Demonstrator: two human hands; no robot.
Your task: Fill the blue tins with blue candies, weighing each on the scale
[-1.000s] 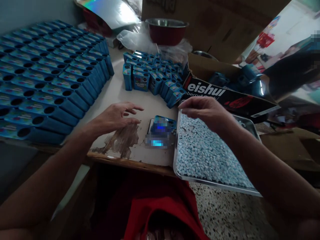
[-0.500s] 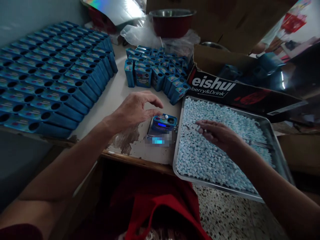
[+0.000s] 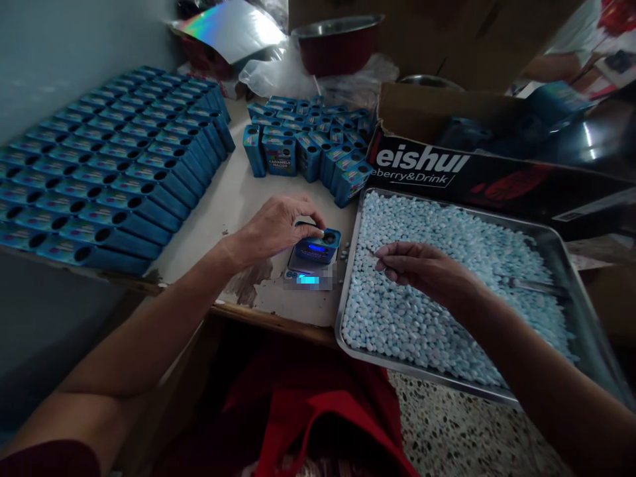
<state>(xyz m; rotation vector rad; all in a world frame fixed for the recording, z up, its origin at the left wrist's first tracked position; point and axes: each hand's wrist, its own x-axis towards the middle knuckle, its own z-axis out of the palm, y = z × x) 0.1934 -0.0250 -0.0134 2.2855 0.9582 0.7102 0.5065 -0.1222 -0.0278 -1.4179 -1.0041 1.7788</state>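
My left hand (image 3: 285, 228) reaches over a blue tin (image 3: 318, 252), its thumb and forefinger closed around a small white candy (image 3: 322, 233) at the tin's top. Beside the candy, the round opening in the tin shows dark. Under the tin is a small digital scale (image 3: 293, 268) with a lit, blurred display. Over the metal tray (image 3: 342, 318) of pale blue and white candies (image 3: 397, 331), my right hand (image 3: 410, 265) hovers with fingertips pinched together. Whatever those fingertips hold is too small to make out.
Rows of blue tins (image 3: 114, 165) stand at the left, with a looser group (image 3: 308, 146) at the back. A printed cardboard box (image 3: 427, 165) borders the tray. A metal utensil (image 3: 534, 286) lies among the candies. Behind are a red bowl (image 3: 338, 53) and clear plastic (image 3: 268, 76).
My left hand has moved right and slightly down, its thumb and forefinger closing at the candy on the tin. My right hand has shifted slightly left over the tray. The view has shifted a little.
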